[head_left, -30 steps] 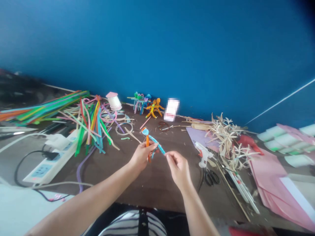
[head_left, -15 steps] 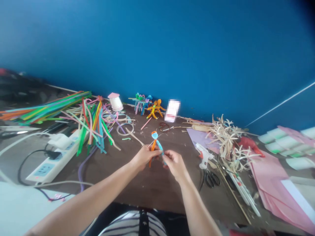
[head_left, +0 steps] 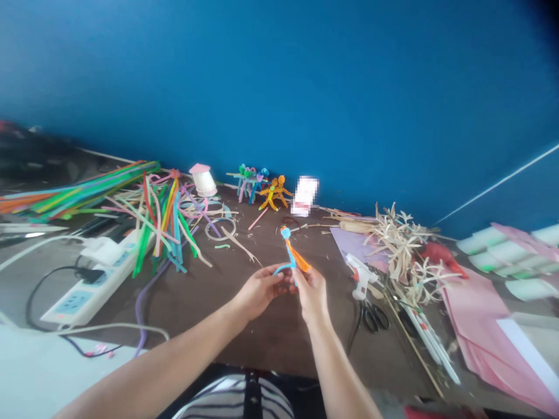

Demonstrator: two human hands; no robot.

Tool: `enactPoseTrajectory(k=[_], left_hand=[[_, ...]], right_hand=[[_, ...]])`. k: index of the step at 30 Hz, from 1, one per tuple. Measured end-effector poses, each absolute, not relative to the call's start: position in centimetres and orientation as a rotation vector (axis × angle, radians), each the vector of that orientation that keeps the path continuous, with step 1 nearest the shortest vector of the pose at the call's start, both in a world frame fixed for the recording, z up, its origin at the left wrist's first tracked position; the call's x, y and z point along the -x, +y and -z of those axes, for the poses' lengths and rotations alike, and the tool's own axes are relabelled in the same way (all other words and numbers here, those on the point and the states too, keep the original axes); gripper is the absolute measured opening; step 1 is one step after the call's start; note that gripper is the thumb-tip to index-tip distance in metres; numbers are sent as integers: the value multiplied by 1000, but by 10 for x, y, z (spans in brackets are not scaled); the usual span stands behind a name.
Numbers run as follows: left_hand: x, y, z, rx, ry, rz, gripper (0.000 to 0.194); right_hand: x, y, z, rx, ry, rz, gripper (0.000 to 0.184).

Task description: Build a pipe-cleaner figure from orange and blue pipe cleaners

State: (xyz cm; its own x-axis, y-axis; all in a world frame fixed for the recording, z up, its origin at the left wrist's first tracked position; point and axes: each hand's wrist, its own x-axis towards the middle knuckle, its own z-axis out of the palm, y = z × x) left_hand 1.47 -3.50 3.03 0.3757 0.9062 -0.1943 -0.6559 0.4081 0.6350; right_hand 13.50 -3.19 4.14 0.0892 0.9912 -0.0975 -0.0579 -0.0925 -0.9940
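A small figure of twisted chenille stems (head_left: 291,254), blue and orange with a blue loop at its top, stands up from between my hands. My left hand (head_left: 262,292) curls around a blue strand at the figure's lower end. My right hand (head_left: 312,294) pinches the lower orange and blue part between thumb and fingers. Both hands are close together above the dark brown table (head_left: 271,343), and the figure's base is hidden by my fingers.
A heap of coloured strips (head_left: 163,224) and a white power strip (head_left: 87,294) lie to the left. Orange and blue stem figures (head_left: 273,193) stand by the blue wall. A glue gun (head_left: 360,276), scissors (head_left: 373,318), pale plant strips (head_left: 404,250) and pink paper (head_left: 484,337) lie to the right.
The figure has turned in my fingers, with its orange strand now leaning right and its blue loop further right. My hands have come closer together.
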Motion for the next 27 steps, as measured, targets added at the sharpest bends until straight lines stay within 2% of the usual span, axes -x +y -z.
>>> enactPoseTrajectory(k=[6,14,20,27], left_hand=[[-33,-40,-27,-458,635,-1178,28],[-41,-37,-24,-468,703,-1282,17],[-40,-32,-27,-380,739,-1244,16],[-35,-32,-37,-462,706,-1201,21]], right_hand=[[-132,-36,-34,1289,-1109,-1142,26],[-129,-38,-32,1373,-1216,-907,20],[-131,-38,-42,1457,-1290,-784,14],[-136,-32,-40,1474,-1309,-781,17]])
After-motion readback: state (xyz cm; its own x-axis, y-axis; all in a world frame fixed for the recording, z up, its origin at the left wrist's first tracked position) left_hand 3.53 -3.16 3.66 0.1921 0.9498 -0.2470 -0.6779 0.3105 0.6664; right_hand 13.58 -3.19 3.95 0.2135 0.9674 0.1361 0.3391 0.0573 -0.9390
